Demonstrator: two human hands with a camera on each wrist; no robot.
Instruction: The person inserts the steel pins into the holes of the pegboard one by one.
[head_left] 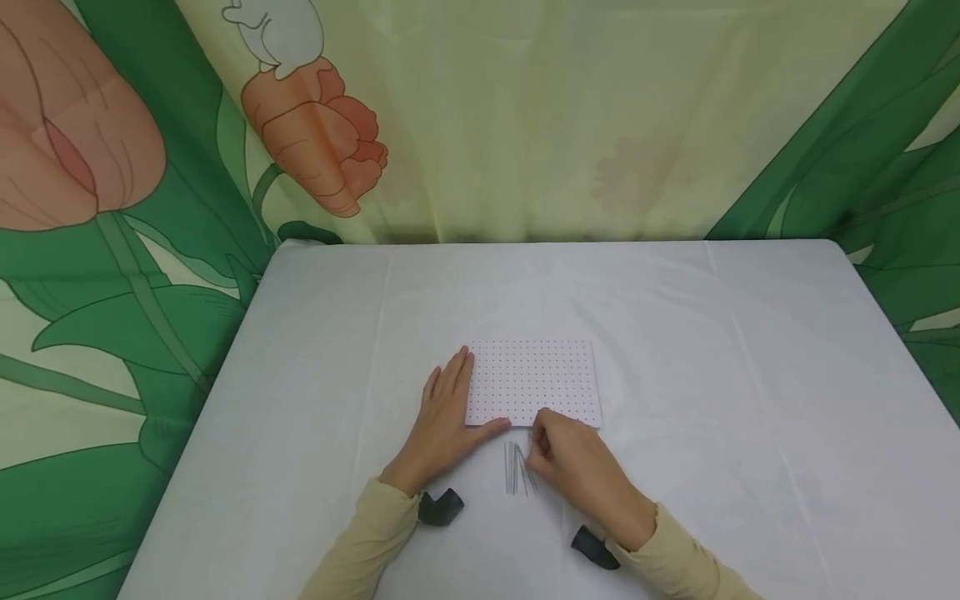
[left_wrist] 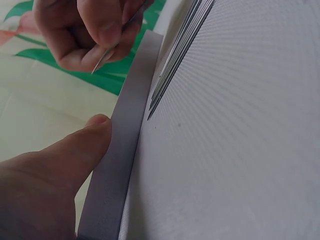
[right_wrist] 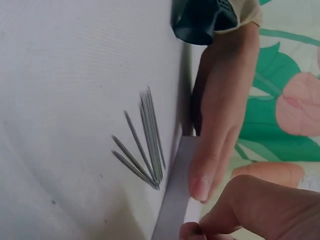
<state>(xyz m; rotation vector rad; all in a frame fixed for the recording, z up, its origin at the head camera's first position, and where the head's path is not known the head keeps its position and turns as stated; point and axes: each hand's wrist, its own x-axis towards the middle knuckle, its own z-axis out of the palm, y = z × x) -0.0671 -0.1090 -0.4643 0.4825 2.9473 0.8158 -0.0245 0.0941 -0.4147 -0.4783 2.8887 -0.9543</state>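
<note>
A white board (head_left: 534, 379) covered in a grid of small holes lies flat on the table. My left hand (head_left: 444, 421) rests at its left edge with fingers straight, the thumb stretched along the front edge. Over the front edge, my right hand (head_left: 583, 468) pinches a thin metal needle (left_wrist: 101, 60), whose pointed tip shows in the left wrist view. Several similar loose needles (right_wrist: 151, 135) lie on the cloth in front of the board, some side by side and some fanned out. In the left wrist view the board's thick side (left_wrist: 120, 135) is seen beside the thumb.
A white cloth (head_left: 675, 333) covers the table. Behind it hangs a printed curtain (head_left: 525, 125) with plants and a carrot. Black wrist-worn devices (head_left: 441, 507) sit by both cuffs, close to the tabletop.
</note>
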